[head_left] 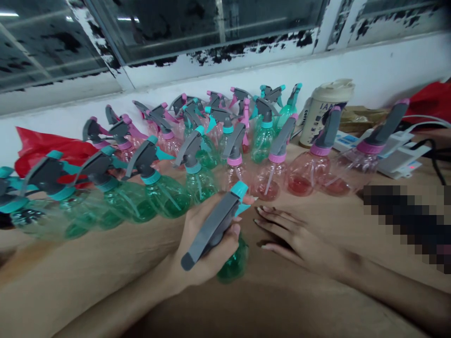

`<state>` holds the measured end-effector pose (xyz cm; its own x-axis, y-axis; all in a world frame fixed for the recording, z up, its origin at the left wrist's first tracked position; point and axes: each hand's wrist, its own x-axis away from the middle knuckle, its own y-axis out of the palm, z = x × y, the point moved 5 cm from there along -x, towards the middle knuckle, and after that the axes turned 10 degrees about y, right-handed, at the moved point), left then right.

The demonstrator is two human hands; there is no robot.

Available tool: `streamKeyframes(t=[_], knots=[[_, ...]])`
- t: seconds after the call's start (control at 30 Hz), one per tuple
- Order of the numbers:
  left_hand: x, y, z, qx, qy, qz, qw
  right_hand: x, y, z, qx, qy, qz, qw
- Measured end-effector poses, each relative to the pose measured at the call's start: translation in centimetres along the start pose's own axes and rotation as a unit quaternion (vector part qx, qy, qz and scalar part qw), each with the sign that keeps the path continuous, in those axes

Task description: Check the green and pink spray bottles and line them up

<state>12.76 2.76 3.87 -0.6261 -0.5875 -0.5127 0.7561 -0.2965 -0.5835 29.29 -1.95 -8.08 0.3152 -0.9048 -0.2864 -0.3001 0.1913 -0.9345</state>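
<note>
In the head view, my left hand is wrapped round the neck of a green spray bottle with a grey and teal trigger head. Part of its body is hidden behind my fingers and the grey head. My right hand rests palm down on the brown table, fingers stretched out, just right of that bottle. Beyond my hands stands a front line of spray bottles: green ones with teal collars, such as a green bottle, to the left, and pink ones, such as a pink bottle, to the right.
More pink and green spray bottles crowd behind, near the white wall. A printed cup stands at the back right, beside a white power strip with cables. Red plastic lies at the left. A pixelated dark patch covers the right edge.
</note>
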Motion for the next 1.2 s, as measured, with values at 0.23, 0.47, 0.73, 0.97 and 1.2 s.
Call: streamKeyframes(t=[0.23,0.47,0.73,0.97,1.2], knots=[[0.03,0.04,-0.14,0.025,0.009,0.009,1.0,0.02,0.12,0.25,-0.022,0.013,-0.007,1.0],[0.13,-0.09,-0.13,-0.013,0.021,-0.019,1.0,-0.02,0.19,0.33,-0.039,0.02,-0.008,0.999],[-0.26,-0.34,0.38,-0.019,0.043,-0.032,0.998,0.0,0.24,0.34,-0.027,0.019,-0.014,0.999],[-0.15,-0.23,0.04,-0.04,0.06,-0.017,0.997,0.03,0.31,0.39,-0.028,0.017,-0.017,0.999],[0.21,0.11,-0.45,-0.057,0.032,-0.008,0.998,-0.05,0.12,0.42,-0.059,0.02,-0.014,0.998]])
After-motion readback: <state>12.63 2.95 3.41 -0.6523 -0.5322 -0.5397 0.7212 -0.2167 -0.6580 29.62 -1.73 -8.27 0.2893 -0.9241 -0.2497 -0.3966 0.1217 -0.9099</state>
